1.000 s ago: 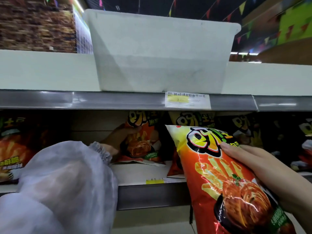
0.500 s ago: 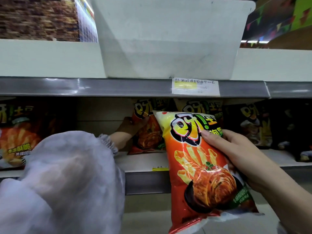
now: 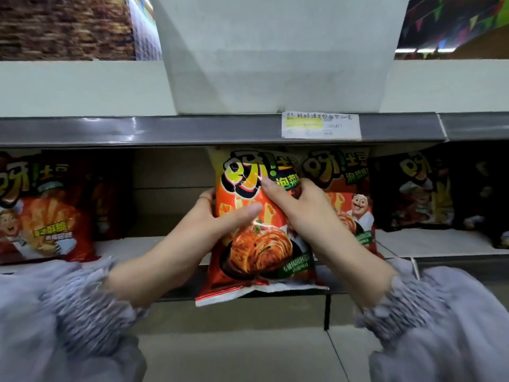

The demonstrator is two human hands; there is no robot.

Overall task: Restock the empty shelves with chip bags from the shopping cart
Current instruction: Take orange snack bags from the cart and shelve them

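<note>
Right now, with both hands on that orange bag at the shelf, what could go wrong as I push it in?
1. The orange chip bag has its bottom seam overhanging the front lip of the lower shelf; if the left hand and right hand release now, it may tip forward and fall.
2. Its top sits just under the upper shelf rail and could catch or crumple.
3. The neighbouring bag stands close beside it; a skewed push may topple it.

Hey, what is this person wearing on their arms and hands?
The left sleeve and right sleeve are fuzzy pale grey-lilac with gathered cuffs. The left grip wears a thin ring on one finger; the right grip is bare.
</note>
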